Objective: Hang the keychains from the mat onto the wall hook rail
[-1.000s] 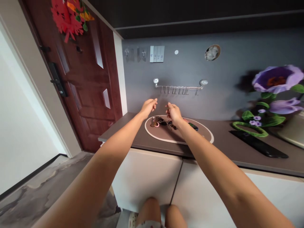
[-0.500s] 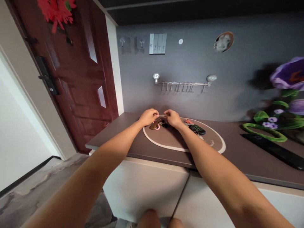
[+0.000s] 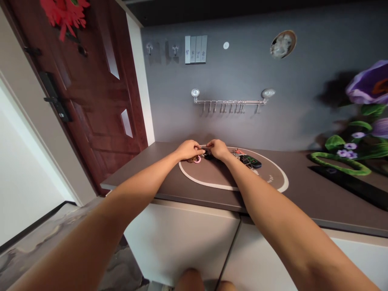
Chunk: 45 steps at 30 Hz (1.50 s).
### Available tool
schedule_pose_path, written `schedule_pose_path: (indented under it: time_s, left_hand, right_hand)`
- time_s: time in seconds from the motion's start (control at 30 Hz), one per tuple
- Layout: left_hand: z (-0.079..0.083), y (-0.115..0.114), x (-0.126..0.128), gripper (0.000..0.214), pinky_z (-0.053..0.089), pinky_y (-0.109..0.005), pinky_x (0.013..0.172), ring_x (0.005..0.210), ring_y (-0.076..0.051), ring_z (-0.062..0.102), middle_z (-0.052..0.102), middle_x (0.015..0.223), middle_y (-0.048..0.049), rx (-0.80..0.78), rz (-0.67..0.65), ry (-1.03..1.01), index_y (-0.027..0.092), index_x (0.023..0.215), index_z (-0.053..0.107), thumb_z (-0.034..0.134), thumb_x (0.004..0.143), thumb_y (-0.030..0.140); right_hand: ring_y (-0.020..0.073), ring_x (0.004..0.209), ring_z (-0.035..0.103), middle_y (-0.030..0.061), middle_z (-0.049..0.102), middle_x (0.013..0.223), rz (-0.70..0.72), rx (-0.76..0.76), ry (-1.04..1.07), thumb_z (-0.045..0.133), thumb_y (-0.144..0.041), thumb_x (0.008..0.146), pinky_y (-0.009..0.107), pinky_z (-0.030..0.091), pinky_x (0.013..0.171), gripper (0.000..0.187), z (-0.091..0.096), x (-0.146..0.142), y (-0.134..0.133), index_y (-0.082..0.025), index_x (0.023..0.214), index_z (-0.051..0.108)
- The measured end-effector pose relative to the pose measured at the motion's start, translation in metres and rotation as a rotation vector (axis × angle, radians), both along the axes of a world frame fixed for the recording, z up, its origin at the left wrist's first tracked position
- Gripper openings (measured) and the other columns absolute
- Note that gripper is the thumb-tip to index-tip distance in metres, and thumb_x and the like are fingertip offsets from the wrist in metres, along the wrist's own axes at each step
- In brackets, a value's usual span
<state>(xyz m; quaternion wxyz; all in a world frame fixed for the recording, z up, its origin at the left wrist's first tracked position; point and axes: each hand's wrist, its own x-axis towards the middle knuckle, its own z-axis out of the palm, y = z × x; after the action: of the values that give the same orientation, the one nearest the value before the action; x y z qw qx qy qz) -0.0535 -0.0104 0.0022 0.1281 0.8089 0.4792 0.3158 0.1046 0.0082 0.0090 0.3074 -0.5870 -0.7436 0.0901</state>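
My left hand (image 3: 188,150) is closed, its fingertips pinching at a small bunch of keys (image 3: 205,153) on the oval mat (image 3: 212,184). A pink ring (image 3: 197,159) and a brown keychain charm (image 3: 190,160) show just under that hand. Close beside it, my right hand (image 3: 218,149) is closed too, fingertips bent down over the dark, shiny part of the same bunch. What exactly lies between the right fingers is hidden. To the right of my right wrist, a black car key fob (image 3: 252,161) with green-outlined buttons rests on the mat, with a red item (image 3: 238,151) behind it.
A clear rail with hooks (image 3: 230,103) is fixed to the grey wall above the mat. At the right of the countertop (image 3: 303,194) lie a long black object (image 3: 345,184) and purple fabric flowers (image 3: 371,85). A dark red door (image 3: 100,101) stands at the left.
My left hand has moved slightly right and down over the keys, covering more of the brown charm. The right hand stays close by. The whole view has shifted a little.
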Motion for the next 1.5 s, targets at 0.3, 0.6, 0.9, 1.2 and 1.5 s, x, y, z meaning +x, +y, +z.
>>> schedule_pose_path:
  time_s: [0.3, 0.6, 0.9, 1.2, 1.5]
  left_hand:
    - [0.003, -0.004, -0.002, 0.023, 0.033, -0.019, 0.037, 0.034, -0.008, 0.046, 0.057, 0.046, -0.0026, -0.220, -0.019, -0.080, 0.011, 0.073, 0.064, 0.052, 0.073, 0.031]
    - [0.008, 0.002, -0.005, 0.024, 0.032, -0.021, 0.049, 0.049, -0.009, 0.047, 0.058, 0.055, -0.0011, 0.118, 0.059, 0.050, 0.013, 0.058, 0.059, 0.042, 0.072, 0.023]
    - [0.013, 0.003, -0.004, 0.028, 0.031, -0.022, 0.051, 0.049, -0.010, 0.044, 0.053, 0.052, 0.0005, 0.174, 0.090, -0.011, 0.014, 0.061, 0.057, 0.037, 0.075, 0.027]
    - [0.016, 0.004, -0.008, 0.027, 0.032, -0.021, 0.050, 0.047, -0.010, 0.045, 0.049, 0.048, 0.0021, 0.133, 0.148, -0.195, 0.014, 0.065, 0.056, 0.037, 0.076, 0.029]
    - [0.018, 0.006, -0.012, 0.023, 0.030, -0.019, 0.045, 0.042, -0.008, 0.040, 0.041, 0.043, 0.0049, 0.102, 0.209, -0.383, 0.015, 0.063, 0.052, 0.039, 0.075, 0.029]
  right_hand:
    - [0.0186, 0.089, 0.060, 0.0107, 0.066, 0.096, 0.005, 0.014, -0.046, 0.051, -0.007, 0.071, 0.024, 0.041, 0.076, 0.026, 0.000, -0.003, -0.001, -0.014, 0.091, 0.067]
    - [0.0193, 0.092, 0.059, 0.0112, 0.066, 0.098, 0.015, 0.014, -0.090, 0.051, -0.010, 0.073, 0.024, 0.041, 0.077, 0.025, 0.002, -0.006, -0.003, -0.014, 0.092, 0.066]
    - [0.0192, 0.091, 0.059, 0.0117, 0.066, 0.097, 0.031, 0.011, -0.136, 0.049, -0.011, 0.073, 0.024, 0.040, 0.076, 0.022, 0.002, -0.009, -0.006, -0.014, 0.089, 0.065]
    - [0.0128, 0.070, 0.056, 0.0042, 0.064, 0.076, 0.062, 0.071, 0.286, 0.036, -0.041, 0.083, 0.024, 0.039, 0.068, 0.031, 0.009, -0.017, -0.009, -0.017, 0.086, 0.055]
    - [0.0097, 0.063, 0.050, -0.0007, 0.060, 0.071, 0.266, 0.037, 0.322, 0.050, -0.037, 0.072, 0.022, 0.036, 0.062, 0.020, 0.006, -0.021, -0.013, -0.017, 0.073, 0.052]
